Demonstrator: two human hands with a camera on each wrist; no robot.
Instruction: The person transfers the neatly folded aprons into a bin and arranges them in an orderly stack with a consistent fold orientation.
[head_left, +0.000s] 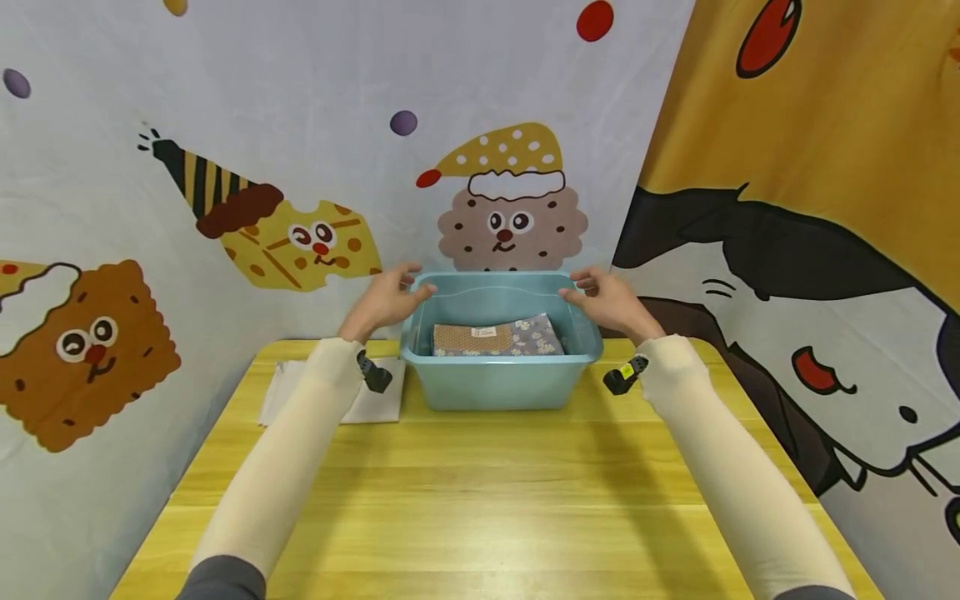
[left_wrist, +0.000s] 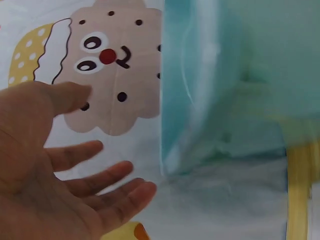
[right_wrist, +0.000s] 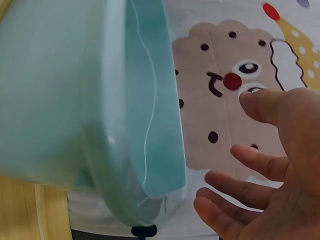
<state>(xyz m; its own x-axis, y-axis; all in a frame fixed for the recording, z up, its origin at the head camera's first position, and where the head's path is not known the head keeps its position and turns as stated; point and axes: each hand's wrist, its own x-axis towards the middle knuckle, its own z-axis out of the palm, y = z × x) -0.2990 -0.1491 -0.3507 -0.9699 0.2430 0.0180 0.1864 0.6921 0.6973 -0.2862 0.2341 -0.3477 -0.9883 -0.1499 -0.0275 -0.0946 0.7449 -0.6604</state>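
A pale blue-green plastic basin (head_left: 495, 385) stands near the far edge of the wooden table. Inside it lies folded cloth (head_left: 471, 340), part brown with a white label and part grey with white flowers. My left hand (head_left: 386, 298) hovers at the basin's left rear corner, fingers spread. On the other side, my right hand (head_left: 609, 300) is held at the right rear corner with its fingers apart. Both wrist views show a gap between the basin wall and the fingers of the left hand (left_wrist: 75, 170) and right hand (right_wrist: 265, 170). Neither hand holds anything.
A folded white cloth (head_left: 378, 392) lies on the table left of the basin, partly behind my left forearm. The yellow wooden table (head_left: 480, 500) extends toward me. Close behind its far edge hangs a curtain (head_left: 322, 100) printed with cartoon figures.
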